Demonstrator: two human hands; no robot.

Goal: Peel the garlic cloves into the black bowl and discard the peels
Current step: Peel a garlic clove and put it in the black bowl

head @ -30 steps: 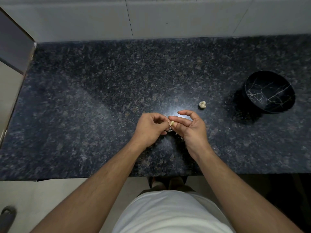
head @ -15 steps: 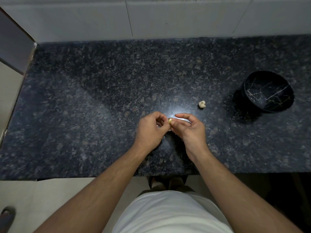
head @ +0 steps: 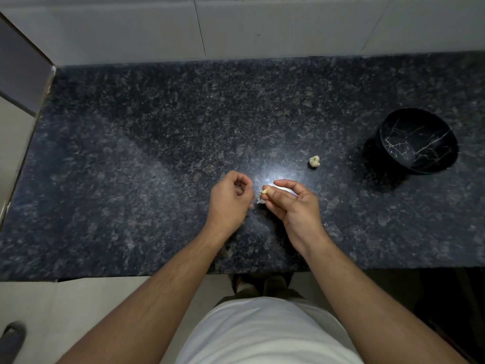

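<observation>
Dark speckled granite counter (head: 131,153); garlic bulb (head: 314,162) near centre; black bowl (head: 417,143) right.

Dark speckled granite counter (head: 157,153), pale tiled wall (head: 262,27), light floor (head: 78,306)

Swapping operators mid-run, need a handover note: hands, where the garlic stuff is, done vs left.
Right hand: pinches a garlic clove at its fingertips, a bit of peel hanging below it.
Left hand: curled, just apart from the clove; cannot tell if it holds peel.
Garlic head: on the counter, between the hands and the black bowl.
Done: nothing visible in the bowl.
Left: finish this clove, drop it in the bowl, peel the rest, discard peels.
</observation>
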